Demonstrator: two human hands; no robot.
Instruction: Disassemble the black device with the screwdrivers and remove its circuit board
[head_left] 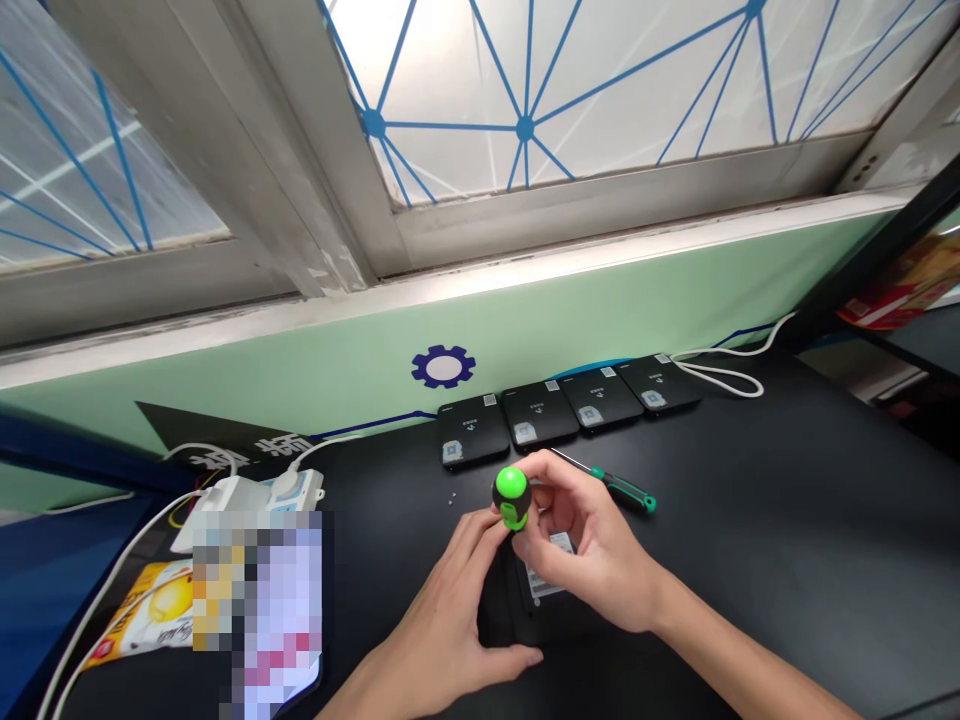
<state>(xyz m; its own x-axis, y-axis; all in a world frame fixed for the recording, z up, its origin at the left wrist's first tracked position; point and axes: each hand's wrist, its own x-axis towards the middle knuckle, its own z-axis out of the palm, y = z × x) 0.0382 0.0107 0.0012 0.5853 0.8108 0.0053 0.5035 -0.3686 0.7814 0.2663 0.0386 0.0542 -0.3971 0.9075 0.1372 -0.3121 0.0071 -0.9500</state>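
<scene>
- Well, my right hand (592,540) is curled closed, pinching a stubby green screwdriver (511,497) above a black case (517,625).
- My left hand (442,610) rests half-open against that case.
- Four black cases (538,412) stand lined up beyond; tiny screws (452,495) lie loose nearby.

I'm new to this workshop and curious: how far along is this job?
Done, it seems: four black units sit in a row by the wall. In hand: the right hand grips a stubby green screwdriver above a fifth unit by the left hand. Left: tiny screws lie loose on the table.
</scene>
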